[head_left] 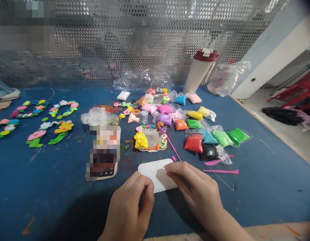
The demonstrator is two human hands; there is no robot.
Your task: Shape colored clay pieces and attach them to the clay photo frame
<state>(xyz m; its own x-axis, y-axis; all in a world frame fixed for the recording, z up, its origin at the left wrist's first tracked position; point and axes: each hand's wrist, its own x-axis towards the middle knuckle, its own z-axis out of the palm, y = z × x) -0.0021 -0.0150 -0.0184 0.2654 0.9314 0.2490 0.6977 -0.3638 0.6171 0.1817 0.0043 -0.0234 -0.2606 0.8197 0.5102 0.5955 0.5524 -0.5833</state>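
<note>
A flat white board (pixel 157 174) with rounded corners lies on the table in front of me. My left hand (pixel 132 204) is closed, its bent fingers and thumb at the board's lower left edge. Over the board's right part, my right hand (pixel 197 187) has its fingertips pressed together; anything between them is hidden. Just beyond the board stands a small frame (pixel 153 147) decorated with a yellow clay figure (pixel 140 140) and coloured letters. A pink modelling tool (pixel 173 148) leans near it.
Bags of coloured clay, such as a red bag (pixel 193 143), spread behind and to the right. A phone (pixel 109 170) lies at left, beyond it flower-decorated clay pieces (pixel 63 127). A tumbler (pixel 198 72) and plastic-wrapped cup (pixel 221 80) stand before a perforated metal screen (pixel 94 43).
</note>
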